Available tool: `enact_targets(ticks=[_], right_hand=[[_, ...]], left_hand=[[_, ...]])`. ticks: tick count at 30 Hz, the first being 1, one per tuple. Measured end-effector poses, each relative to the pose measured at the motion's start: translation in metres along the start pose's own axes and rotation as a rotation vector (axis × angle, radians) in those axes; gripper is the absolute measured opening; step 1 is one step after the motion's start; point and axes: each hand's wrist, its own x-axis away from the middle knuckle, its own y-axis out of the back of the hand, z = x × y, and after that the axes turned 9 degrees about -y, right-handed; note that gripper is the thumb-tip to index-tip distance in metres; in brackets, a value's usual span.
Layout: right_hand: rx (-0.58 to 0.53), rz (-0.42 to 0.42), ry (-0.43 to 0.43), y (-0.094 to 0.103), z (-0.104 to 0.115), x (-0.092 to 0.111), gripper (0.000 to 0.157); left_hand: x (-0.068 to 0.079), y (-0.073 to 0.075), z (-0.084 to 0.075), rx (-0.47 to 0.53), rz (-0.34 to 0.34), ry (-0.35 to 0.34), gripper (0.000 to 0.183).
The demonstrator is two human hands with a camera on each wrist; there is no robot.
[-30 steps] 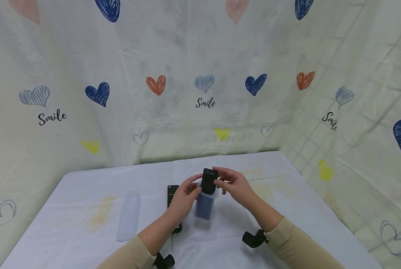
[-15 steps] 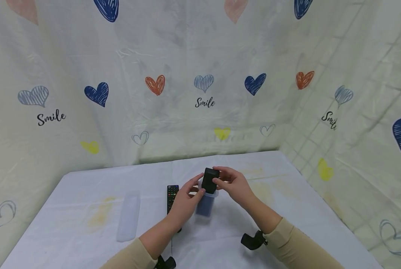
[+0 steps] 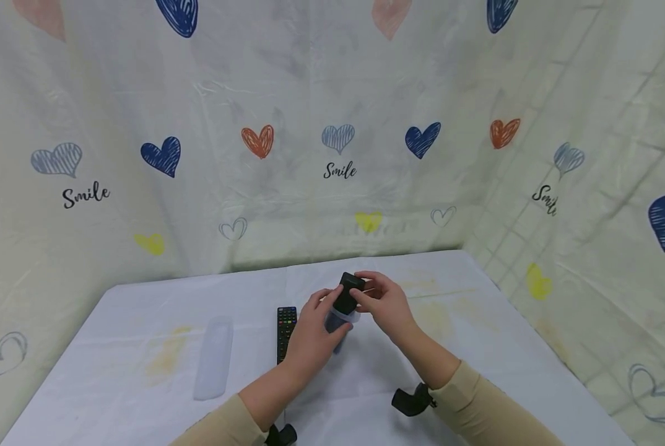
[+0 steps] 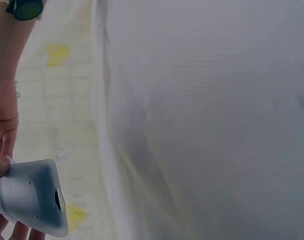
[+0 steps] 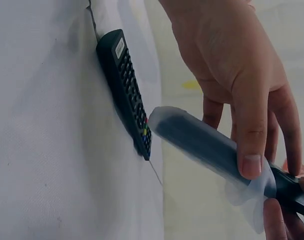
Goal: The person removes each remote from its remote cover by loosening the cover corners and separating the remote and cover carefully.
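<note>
A black remote control [image 3: 348, 296] sticks out of the open end of a translucent remote cover [image 3: 335, 321], its lower part inside. My left hand [image 3: 312, 331] grips the cover near its rim, thumb on the near side. With thumb and fingers, my right hand [image 3: 385, 303] pinches the remote's exposed top end. Both are held tilted above the table. In the right wrist view the filled cover [image 5: 201, 142] lies between the left thumb and fingers. The cover's closed end [image 4: 42, 195], with a small oval hole, faces the left wrist view.
A second black remote [image 3: 286, 328] with coloured buttons lies on the white-clothed table [image 3: 477, 371], partly behind the left hand. Left of it lies a flat translucent cover [image 3: 213, 359]. A heart-printed curtain [image 3: 288, 198] hangs behind the table.
My left hand has shifted from the remote and rim to farther round the cover. Remote and cover have risen slightly and tilt more. The right hand keeps its pinch, moving up a little.
</note>
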Motion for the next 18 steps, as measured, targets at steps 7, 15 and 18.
enact_targets(ticks=[7, 15, 18], right_hand=[[-0.035, 0.005, -0.015, -0.003, 0.004, 0.002, 0.041], [-0.048, 0.112, -0.027, 0.001, 0.004, 0.002, 0.045], [-0.005, 0.156, 0.007, 0.008, 0.002, 0.0, 0.047]], left_hand=[[-0.004, -0.001, 0.001, -0.048, -0.001, -0.011, 0.076], [-0.001, -0.003, 0.009, -0.048, -0.014, -0.045, 0.077], [0.001, -0.002, 0.014, -0.016, -0.001, -0.048, 0.078]])
